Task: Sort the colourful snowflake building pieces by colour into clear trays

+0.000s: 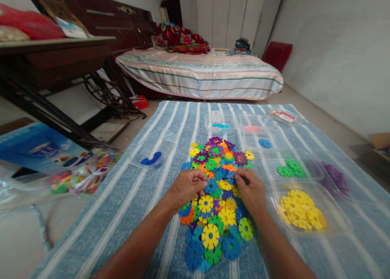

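A pile of flat, notched plastic discs (217, 197) in yellow, blue, green, orange and purple lies on a blue striped cloth (131, 197). Both hands rest on the middle of the pile. My left hand (186, 188) lies palm down on its left side, fingertips touching a blue disc (211, 186). Over on the right side, my right hand (251, 189) has its fingers curled onto the discs. Whether either hand grips a disc cannot be told. Clear trays to the right hold sorted yellow discs (301, 212), green discs (291, 169) and purple discs (333, 175).
Other clear trays hold dark blue pieces (151, 159), a light blue piece (221, 126), an orange piece (253, 129) and one blue disc (265, 143). A plastic bag of discs (79, 177) lies left of the cloth. A bed (201, 74) and a sewing-machine table (55, 63) stand behind.
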Demonstrator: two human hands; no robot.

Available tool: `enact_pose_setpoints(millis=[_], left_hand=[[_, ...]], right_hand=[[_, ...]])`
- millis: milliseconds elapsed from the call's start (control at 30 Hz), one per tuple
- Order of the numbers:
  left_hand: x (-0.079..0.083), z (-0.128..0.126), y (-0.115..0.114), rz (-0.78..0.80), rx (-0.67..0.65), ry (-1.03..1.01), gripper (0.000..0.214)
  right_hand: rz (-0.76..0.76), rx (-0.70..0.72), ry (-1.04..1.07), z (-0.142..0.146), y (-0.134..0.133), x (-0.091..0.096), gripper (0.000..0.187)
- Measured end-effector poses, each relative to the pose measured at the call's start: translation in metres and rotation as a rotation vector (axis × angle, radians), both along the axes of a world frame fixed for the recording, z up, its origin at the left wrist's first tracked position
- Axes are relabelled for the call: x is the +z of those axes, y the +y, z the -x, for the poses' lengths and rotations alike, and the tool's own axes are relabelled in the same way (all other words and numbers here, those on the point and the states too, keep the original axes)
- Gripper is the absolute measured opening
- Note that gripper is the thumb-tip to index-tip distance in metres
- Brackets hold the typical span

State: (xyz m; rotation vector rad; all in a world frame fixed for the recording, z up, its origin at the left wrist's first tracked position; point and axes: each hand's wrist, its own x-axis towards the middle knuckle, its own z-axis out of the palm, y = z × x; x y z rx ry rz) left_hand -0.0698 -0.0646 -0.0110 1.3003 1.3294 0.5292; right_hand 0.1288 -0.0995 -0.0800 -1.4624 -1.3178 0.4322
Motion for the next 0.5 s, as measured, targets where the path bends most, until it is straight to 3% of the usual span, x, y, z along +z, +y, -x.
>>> enact_pose_setpoints(millis=[267, 500], left_hand=[[0.011, -0.038, 0.021, -0.118, -0.045, -0.066, 0.005], [0.031, -0.112, 0.058, -0.223, -0.053, -0.212, 0.009]], right_hand=[[-0.005, 0.011, 0.016, 0.002, 0.002, 0.002, 0.012], [-0.001, 0.016, 0.032, 0.002, 0.002, 0.001, 0.012]])
